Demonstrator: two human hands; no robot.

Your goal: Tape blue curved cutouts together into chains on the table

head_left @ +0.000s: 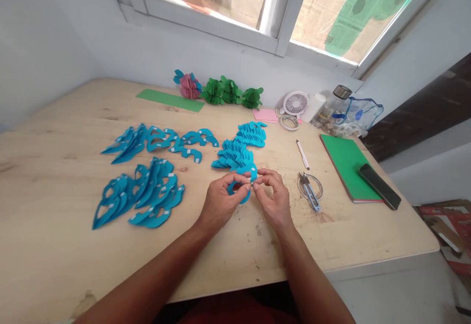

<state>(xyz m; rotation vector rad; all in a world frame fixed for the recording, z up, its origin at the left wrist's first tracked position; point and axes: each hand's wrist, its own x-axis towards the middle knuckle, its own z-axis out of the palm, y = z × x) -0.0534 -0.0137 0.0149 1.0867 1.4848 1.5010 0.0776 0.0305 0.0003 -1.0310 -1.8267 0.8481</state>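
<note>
Between my two hands is a blue paper cutout (243,171) with curved edges and a small white patch near its top. My left hand (222,199) pinches its lower left part between thumb and fingers. My right hand (273,197) has thumb and fingertips pressed together at the cutout's right edge; whether a tiny piece is between them is too small to tell. Just beyond my hands lies a stack of pleated blue paper cutouts (233,155), with a second pleated stack (252,134) behind it. Loose blue cutouts with white patches (158,191) lie overlapping to the left.
Right of my hands are thread snips (309,192) on a tape roll, a pen (303,154), a green notebook (349,167) and a phone (379,186). Along the wall stand green paper figures (231,91), a pink one (189,86), a small fan (295,103) and a bottle (331,107).
</note>
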